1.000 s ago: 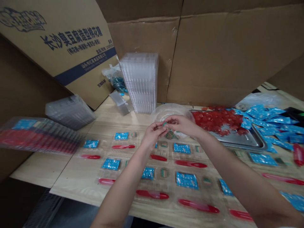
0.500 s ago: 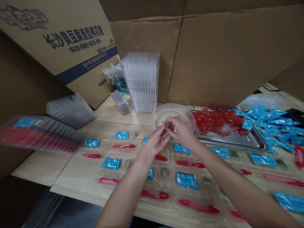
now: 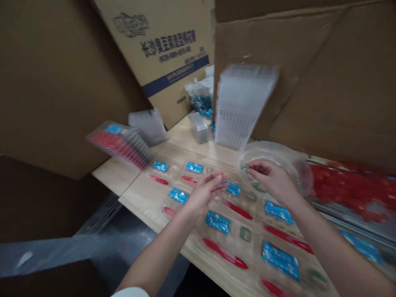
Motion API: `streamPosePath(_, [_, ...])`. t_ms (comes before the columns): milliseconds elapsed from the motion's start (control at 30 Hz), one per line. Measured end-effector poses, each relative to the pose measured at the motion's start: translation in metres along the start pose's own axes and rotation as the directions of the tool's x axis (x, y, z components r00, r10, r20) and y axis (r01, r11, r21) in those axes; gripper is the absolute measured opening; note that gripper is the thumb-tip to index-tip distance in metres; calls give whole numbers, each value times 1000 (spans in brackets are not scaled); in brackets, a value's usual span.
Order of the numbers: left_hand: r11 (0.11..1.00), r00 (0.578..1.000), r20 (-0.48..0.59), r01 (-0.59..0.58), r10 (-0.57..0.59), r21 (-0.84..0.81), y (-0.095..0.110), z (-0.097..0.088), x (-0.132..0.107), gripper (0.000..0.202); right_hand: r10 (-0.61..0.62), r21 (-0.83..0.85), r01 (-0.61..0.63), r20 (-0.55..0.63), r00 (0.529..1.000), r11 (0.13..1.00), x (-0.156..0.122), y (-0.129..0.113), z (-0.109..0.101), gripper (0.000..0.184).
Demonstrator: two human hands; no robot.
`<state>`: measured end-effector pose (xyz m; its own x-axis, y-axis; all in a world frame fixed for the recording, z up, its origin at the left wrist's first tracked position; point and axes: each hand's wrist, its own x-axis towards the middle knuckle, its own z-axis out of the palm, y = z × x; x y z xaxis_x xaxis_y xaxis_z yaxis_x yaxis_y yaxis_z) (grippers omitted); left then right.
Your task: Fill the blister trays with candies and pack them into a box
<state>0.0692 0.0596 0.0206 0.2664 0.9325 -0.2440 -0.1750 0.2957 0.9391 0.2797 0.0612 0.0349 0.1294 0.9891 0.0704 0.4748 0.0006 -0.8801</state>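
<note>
1. Right grip (image 3: 269, 178): pinched on a small green piece (image 3: 245, 167) between thumb and fingertips; blurry, can't read its shape.
2. That piece sits at the near-left rim of a round, clear plastic bowl (image 3: 292, 159), in my view; touching the rim or not, can't tell.
3. Left grip (image 3: 206, 190): open, fingers stretched toward the right, nothing seen in it. Beside a blue packet with white specks (image 3: 232, 188); contact unclear.
4. Under and around my arms: shallow clear plastic trays (image 3: 235, 238) in rows on the pale wood table (image 3: 145, 194). Nearest full one has a blue packet, a green-and-cream striped block (image 3: 245, 234) and a long red piece (image 3: 225, 253).
5. Right of bowl: red lumps (image 3: 355, 189) in a silver metal tray (image 3: 349, 218), smeared.
6. Behind: tall stack of clear plastic trays (image 3: 246, 105); tan cardboard box with a navy stripe (image 3: 173, 53) further left.
7. Far left: leaning pile of filled clear packs (image 3: 119, 142).
</note>
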Motion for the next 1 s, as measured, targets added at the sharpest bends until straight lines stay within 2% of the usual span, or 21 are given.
streamPosePath(33, [986,988,-107,-92,108,142,3,-27,-4,27,26,2,-27,73,997,1000,9,-7,13,16])
streamPosePath(67, [965,963,-198,-136,181,222,7,-56,-7,26,36,-24,-33,144,989,999,18,-17,30,16])
streamPosePath(133, [917,892,-336,-175,302,359,16,-112,-9,22,32,-120,0,265,964,993,36,-41,71,17])
streamPosePath(167, [883,860,-368,-177,353,434,19,-136,-9,21,28,-166,26,314,949,986,44,-53,95,18])
streamPosePath(233, [802,830,-360,-162,425,575,25,-175,-6,20,21,-224,68,376,927,972,58,-75,144,19])
streamPosePath(333, [665,849,-259,-138,462,734,26,-208,-2,20,10,-319,143,433,901,937,74,-94,206,16])
streamPosePath(400, [581,865,-197,-128,462,803,23,-217,0,21,-4,-390,213,473,881,896,78,-97,232,13])
streamPosePath(500, [483,881,-130,-122,456,867,14,-224,0,26,-45,-482,339,523,851,808,74,-96,248,15])
streamPosePath(633, [396,892,-62,-135,447,908,7,-228,-2,28,-124,-565,476,550,826,674,58,-96,250,18])
streamPosePath(733, [347,894,-25,-147,446,926,6,-230,-2,29,-176,-598,530,547,818,602,48,-98,249,23])
streamPosePath(900, [285,891,7,-152,454,946,6,-230,-1,29,-220,-644,526,496,840,556,51,-95,247,27])
streamPosePath(1000, [262,888,23,-160,459,952,7,-230,-1,28,-229,-640,534,499,835,552,57,-88,248,24])
